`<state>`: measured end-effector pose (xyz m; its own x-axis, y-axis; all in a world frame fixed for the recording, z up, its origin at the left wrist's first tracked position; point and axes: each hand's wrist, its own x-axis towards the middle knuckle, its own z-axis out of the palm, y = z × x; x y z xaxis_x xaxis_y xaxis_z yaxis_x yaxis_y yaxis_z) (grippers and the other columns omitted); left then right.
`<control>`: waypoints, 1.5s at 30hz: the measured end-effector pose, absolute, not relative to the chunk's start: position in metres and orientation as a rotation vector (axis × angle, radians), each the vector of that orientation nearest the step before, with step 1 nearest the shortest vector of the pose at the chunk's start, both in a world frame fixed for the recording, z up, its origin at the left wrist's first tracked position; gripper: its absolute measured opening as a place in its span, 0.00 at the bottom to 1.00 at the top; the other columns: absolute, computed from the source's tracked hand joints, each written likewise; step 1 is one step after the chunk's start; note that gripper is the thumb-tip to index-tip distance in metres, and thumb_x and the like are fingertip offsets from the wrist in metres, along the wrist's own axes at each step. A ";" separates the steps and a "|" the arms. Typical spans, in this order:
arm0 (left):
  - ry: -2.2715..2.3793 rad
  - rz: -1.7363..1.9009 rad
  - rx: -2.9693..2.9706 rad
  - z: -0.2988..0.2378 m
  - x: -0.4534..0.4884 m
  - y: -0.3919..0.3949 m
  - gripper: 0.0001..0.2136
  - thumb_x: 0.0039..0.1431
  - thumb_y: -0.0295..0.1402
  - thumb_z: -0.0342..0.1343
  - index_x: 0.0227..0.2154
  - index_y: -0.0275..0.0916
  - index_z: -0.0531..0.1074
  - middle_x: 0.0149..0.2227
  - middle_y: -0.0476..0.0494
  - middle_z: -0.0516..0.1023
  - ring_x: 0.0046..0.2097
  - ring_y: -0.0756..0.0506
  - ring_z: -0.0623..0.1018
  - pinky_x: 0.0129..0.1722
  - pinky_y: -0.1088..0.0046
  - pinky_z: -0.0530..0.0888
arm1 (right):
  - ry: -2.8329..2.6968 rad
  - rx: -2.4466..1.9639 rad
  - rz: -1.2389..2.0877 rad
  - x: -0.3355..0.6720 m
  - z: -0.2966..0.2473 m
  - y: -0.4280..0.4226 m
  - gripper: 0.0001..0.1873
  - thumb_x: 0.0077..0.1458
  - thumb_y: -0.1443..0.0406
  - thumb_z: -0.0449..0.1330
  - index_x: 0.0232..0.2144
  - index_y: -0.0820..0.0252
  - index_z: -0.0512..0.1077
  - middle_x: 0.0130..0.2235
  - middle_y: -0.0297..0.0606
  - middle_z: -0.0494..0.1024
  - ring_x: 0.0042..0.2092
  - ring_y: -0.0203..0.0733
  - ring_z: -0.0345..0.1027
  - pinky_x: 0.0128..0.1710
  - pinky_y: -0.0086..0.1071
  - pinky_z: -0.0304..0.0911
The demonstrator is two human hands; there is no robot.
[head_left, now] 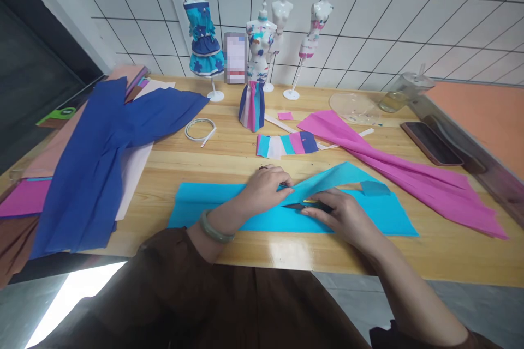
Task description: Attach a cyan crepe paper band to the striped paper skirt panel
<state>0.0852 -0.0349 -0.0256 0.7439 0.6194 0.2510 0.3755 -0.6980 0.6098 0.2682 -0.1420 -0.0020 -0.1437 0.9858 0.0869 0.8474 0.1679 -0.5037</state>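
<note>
A turquoise paper sheet [213, 204] lies flat near the front edge of the wooden table [450, 251]. My left hand [266, 188] pinches a cut strip of this sheet and lifts it toward the right. My right hand [344, 212] grips dark scissors [298, 206] whose blades point left into the paper. A green bangle sits on my left wrist.
Blue paper [94, 174] and pink sheets pile at the left. Magenta paper [409, 172] stretches right, beside a phone [432, 143] and a plastic cup [405, 92]. Small mannequins [256, 73] in paper dresses stand at the back, with a tape roll [199, 130] and a striped paper piece [286, 144].
</note>
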 end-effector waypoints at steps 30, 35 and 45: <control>0.772 0.578 2.420 -0.023 0.085 -0.035 0.05 0.55 0.34 0.55 0.29 0.39 0.72 0.33 0.48 0.76 0.40 0.47 0.71 0.41 0.70 0.66 | -2.102 -1.702 0.409 0.269 -0.008 -0.143 0.14 0.55 0.54 0.57 0.33 0.58 0.76 0.32 0.40 0.78 0.34 0.43 0.71 0.31 0.34 0.63; 0.764 0.598 2.424 -0.025 0.085 -0.034 0.06 0.56 0.35 0.55 0.29 0.39 0.72 0.34 0.48 0.75 0.40 0.47 0.71 0.40 0.70 0.66 | -2.090 -1.716 0.397 0.269 -0.010 -0.145 0.15 0.55 0.54 0.57 0.33 0.59 0.76 0.30 0.39 0.78 0.32 0.43 0.70 0.31 0.34 0.63; 0.779 0.592 2.423 -0.025 0.085 -0.035 0.05 0.55 0.35 0.55 0.30 0.39 0.72 0.34 0.48 0.76 0.40 0.47 0.72 0.41 0.70 0.66 | -2.061 -1.710 0.480 0.265 -0.007 -0.146 0.14 0.54 0.55 0.58 0.36 0.57 0.75 0.34 0.40 0.77 0.36 0.43 0.70 0.34 0.35 0.65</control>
<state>0.0848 -0.0348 -0.0248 0.7389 0.6291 0.2414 0.4008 -0.6983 0.5931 0.2655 -0.1458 -0.0069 -0.1571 0.9828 0.0973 0.8386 0.1848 -0.5125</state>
